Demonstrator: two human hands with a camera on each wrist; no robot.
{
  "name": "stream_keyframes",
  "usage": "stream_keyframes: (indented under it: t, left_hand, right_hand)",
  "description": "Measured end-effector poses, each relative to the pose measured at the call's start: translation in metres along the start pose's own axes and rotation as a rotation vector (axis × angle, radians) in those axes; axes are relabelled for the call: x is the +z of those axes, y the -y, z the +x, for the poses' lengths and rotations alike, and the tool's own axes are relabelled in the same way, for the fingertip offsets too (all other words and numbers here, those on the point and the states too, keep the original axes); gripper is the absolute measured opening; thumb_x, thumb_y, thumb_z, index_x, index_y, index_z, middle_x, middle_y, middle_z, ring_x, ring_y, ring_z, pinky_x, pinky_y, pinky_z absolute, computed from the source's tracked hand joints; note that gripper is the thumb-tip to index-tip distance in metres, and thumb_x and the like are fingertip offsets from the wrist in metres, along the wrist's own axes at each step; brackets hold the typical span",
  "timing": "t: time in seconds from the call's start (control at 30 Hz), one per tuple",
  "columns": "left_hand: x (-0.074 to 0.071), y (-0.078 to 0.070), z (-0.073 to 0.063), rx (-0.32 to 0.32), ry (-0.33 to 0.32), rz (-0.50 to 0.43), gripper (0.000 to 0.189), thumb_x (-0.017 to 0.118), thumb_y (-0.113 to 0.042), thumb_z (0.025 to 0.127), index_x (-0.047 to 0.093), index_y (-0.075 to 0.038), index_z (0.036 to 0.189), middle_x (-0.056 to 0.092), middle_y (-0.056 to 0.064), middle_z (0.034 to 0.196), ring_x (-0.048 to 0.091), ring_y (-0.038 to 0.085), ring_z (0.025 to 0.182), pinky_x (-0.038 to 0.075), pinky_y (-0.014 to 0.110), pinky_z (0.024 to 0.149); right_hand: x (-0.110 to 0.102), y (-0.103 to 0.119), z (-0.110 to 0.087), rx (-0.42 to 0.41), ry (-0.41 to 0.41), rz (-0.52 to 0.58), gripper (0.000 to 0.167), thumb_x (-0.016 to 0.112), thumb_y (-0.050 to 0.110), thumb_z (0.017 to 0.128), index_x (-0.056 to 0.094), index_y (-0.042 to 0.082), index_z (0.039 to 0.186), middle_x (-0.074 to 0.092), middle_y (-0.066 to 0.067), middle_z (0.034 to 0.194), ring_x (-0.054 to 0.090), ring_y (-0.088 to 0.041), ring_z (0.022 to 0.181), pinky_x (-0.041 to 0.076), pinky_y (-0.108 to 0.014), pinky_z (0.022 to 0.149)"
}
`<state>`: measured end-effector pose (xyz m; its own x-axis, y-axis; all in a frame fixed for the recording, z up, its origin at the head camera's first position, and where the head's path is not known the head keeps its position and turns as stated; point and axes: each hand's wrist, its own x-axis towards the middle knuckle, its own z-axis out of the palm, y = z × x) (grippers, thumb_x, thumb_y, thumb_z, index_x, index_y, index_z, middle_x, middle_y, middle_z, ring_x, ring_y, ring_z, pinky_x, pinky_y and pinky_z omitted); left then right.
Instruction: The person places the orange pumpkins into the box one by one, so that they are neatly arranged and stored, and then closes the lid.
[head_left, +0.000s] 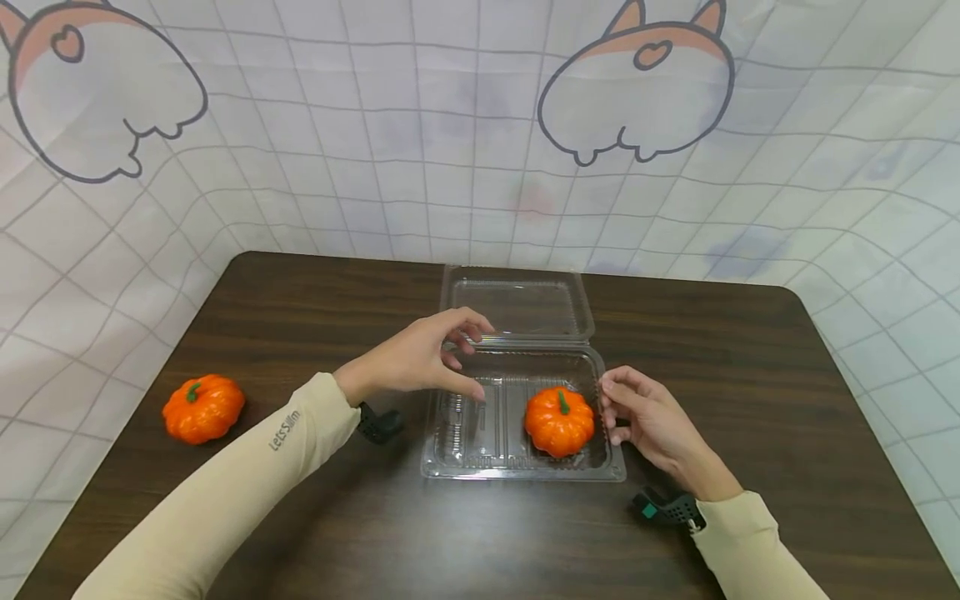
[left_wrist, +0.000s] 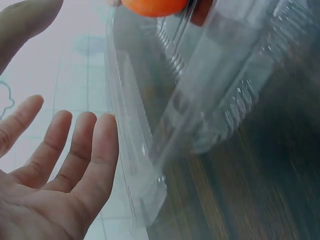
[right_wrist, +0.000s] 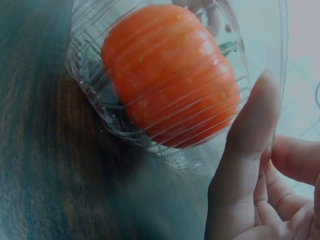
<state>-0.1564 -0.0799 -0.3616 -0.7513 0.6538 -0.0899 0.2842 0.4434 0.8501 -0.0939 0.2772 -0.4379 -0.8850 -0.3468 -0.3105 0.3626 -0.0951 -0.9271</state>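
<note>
A clear plastic clamshell container lies on the table with its lid folded back toward the wall. In its right half sits a small orange pumpkin with a green stem, also seen through the ribbed plastic wall in the right wrist view. My right hand pinches the container's right rim between thumb and fingers. My left hand hovers over the container's left side, thumb and fingers spread apart, holding nothing. A second orange pumpkin rests on the table at the far left.
The dark wood-grain table has rounded back corners. Behind it hangs a white gridded curtain with cartoon animal prints. A dark strap shows at the left wrist and another strap at the right.
</note>
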Motion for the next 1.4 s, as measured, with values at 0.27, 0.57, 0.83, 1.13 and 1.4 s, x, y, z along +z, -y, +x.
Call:
stream_keyframes:
  t: [0.27,0.57,0.83,1.13,1.4]
  left_hand:
    - [-0.017,0.008,-0.019,-0.017,-0.047,0.010,0.071,0.094,-0.026,0.075,0.056,-0.019,0.135,0.062,0.007,0.134,0.061,0.027,0.119,0.060,0.036,0.096]
    - [-0.035,0.013,-0.042,-0.019,-0.093,0.058,0.068,0.093,-0.029,0.077,0.056,-0.021,0.133,0.063,0.007,0.127,0.063,0.026,0.117,0.059,0.037,0.095]
    - [-0.046,0.021,-0.061,-0.038,-0.124,0.087,0.069,0.093,-0.031,0.076,0.056,-0.021,0.134,0.062,0.000,0.128,0.061,0.019,0.115,0.059,0.036,0.095]
    - [-0.064,0.028,-0.080,-0.080,-0.148,0.119,0.068,0.092,-0.036,0.077,0.054,-0.026,0.133,0.061,-0.004,0.126,0.060,0.015,0.116,0.058,0.034,0.096]
    - [-0.080,0.036,-0.103,-0.115,-0.200,0.129,0.065,0.089,-0.043,0.081,0.054,-0.028,0.134,0.059,-0.006,0.133,0.058,0.014,0.122,0.057,0.037,0.101]
  right_hand:
    - [0.003,-0.003,0.000,0.006,0.002,0.018,0.011,0.055,0.029,0.109,0.057,0.018,0.108,0.061,0.007,0.085,0.060,-0.008,0.066,0.055,-0.021,0.053]
    - [0.006,-0.004,-0.002,0.003,0.000,0.023,0.011,0.053,0.028,0.109,0.058,0.019,0.107,0.062,0.007,0.085,0.060,-0.008,0.066,0.054,-0.020,0.054]
    - [0.013,-0.003,-0.004,0.016,-0.018,0.007,0.013,0.052,0.030,0.110,0.058,0.020,0.106,0.061,0.008,0.085,0.059,-0.008,0.067,0.054,-0.022,0.054]
    - [0.012,-0.001,-0.005,0.012,-0.003,-0.021,0.016,0.050,0.033,0.110,0.058,0.019,0.108,0.061,0.008,0.087,0.058,-0.009,0.069,0.055,-0.023,0.055]
    - [0.013,0.002,-0.003,0.017,0.011,-0.024,0.016,0.050,0.033,0.110,0.058,0.019,0.108,0.062,0.008,0.086,0.059,-0.009,0.069,0.055,-0.023,0.056]
